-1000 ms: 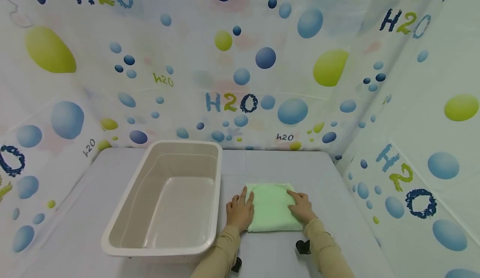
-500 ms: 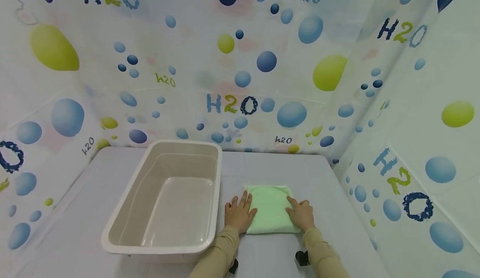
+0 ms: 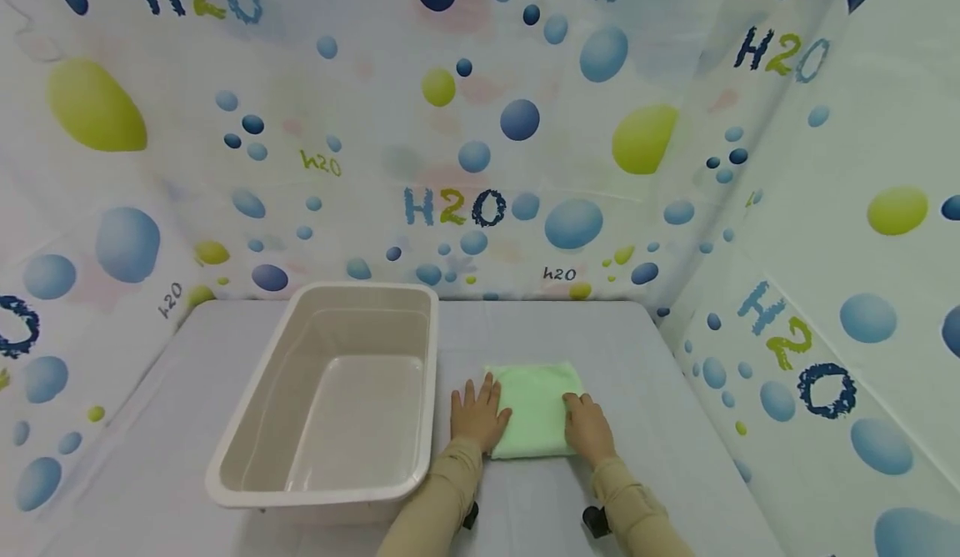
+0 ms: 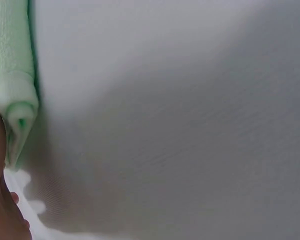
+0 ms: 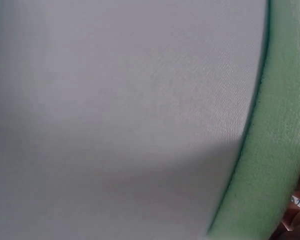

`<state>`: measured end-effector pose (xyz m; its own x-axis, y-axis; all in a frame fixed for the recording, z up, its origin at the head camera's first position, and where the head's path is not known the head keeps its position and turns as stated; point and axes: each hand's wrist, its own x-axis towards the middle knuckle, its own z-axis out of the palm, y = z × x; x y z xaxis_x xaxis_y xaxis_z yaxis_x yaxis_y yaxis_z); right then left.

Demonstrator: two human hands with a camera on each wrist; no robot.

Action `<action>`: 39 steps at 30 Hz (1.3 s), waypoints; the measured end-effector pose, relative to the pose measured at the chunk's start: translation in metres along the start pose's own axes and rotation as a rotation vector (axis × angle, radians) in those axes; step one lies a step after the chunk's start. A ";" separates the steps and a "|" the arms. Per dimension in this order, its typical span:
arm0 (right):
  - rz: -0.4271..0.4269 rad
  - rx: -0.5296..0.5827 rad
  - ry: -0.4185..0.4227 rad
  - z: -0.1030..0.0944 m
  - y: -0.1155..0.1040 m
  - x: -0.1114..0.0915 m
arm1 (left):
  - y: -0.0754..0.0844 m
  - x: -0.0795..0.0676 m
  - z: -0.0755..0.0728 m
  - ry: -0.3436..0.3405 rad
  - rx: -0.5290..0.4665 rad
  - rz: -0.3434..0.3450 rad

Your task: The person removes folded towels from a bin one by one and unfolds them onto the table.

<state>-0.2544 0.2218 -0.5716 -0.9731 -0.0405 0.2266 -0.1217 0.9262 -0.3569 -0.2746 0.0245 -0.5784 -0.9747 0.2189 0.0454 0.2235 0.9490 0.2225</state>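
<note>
Pictured at 1 table (image 3: 525, 336): 1 basin (image 3: 367, 432), 1 green cloth (image 3: 531, 415), 1 left-hand grip (image 3: 477, 417) and 1 right-hand grip (image 3: 588, 428), making 2 grips in all, 2 tan sleeves (image 3: 435, 503), and 2 small black objects (image 3: 596, 522), 1 near each sleeve.

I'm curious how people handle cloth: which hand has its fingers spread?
The left hand, nearer the beige tub; the right hand has its fingers close together at the green cloth.

Fuzzy, matt cloth towel (image 3: 531, 415), smooth, slightly glossy plastic tub (image 3: 322, 497), matt, fine-woven cloth table covering (image 3: 525, 332)
</note>
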 end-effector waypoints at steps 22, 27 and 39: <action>-0.361 -0.096 -0.147 -0.015 0.033 -0.036 | 0.006 0.018 -0.006 0.004 -0.039 -0.007; -0.410 -0.162 -0.082 -0.013 0.035 -0.033 | 0.003 0.018 -0.008 0.008 -0.057 0.018; -0.335 -0.179 0.025 -0.010 0.037 -0.016 | -0.008 -0.011 0.010 0.210 -0.120 0.022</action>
<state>-0.2418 0.2603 -0.5795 -0.8798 -0.3454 0.3265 -0.3944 0.9139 -0.0959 -0.2658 0.0172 -0.5901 -0.9522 0.1756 0.2500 0.2548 0.9078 0.3330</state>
